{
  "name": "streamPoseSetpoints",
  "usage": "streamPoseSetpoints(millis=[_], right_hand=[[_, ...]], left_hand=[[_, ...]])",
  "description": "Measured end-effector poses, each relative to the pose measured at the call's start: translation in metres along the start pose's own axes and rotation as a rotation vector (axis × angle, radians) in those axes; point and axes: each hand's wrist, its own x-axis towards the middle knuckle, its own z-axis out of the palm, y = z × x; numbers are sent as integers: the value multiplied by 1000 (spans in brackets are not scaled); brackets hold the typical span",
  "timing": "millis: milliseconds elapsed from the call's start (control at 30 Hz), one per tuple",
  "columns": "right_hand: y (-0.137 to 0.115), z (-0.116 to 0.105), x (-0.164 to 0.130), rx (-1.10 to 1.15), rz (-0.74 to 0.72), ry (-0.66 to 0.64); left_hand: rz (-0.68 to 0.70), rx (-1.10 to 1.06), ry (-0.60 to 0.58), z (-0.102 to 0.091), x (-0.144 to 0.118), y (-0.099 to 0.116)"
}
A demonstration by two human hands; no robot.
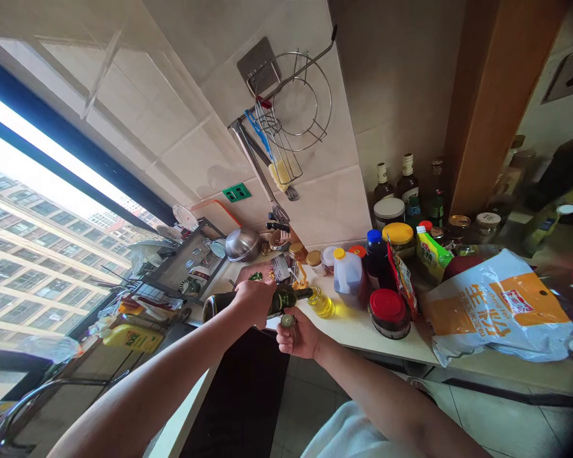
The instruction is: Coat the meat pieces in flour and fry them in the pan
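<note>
My left hand [256, 300] is wrapped round a dark glass bottle [219, 305], which lies tipped almost level. The bottle's neck points right, its mouth at the top of a small glass oil jug [323, 304] with yellow oil in it. Whether liquid is flowing I cannot tell. Just below the neck, my right hand [300, 337] is closed on a small round greenish cap [287, 320]. Behind the bottle, a cutting board [251, 272] carries chopped greens [256, 276].
Right of the oil jug stand a plastic jug with a yellow cap [348, 277], a red-lidded jar [389, 313] and a large white-and-orange bag [501, 308]. A metal bowl [243, 244] sits behind the board. Utensils and a wire rack [296, 95] hang on the wall.
</note>
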Motion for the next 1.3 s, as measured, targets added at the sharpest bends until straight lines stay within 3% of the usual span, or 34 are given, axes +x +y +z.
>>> streamPoseSetpoints(millis=[1300], right_hand=[[-1, -4, 1, 10, -4, 2]], left_hand=[[28, 8, -4, -1, 7, 0]])
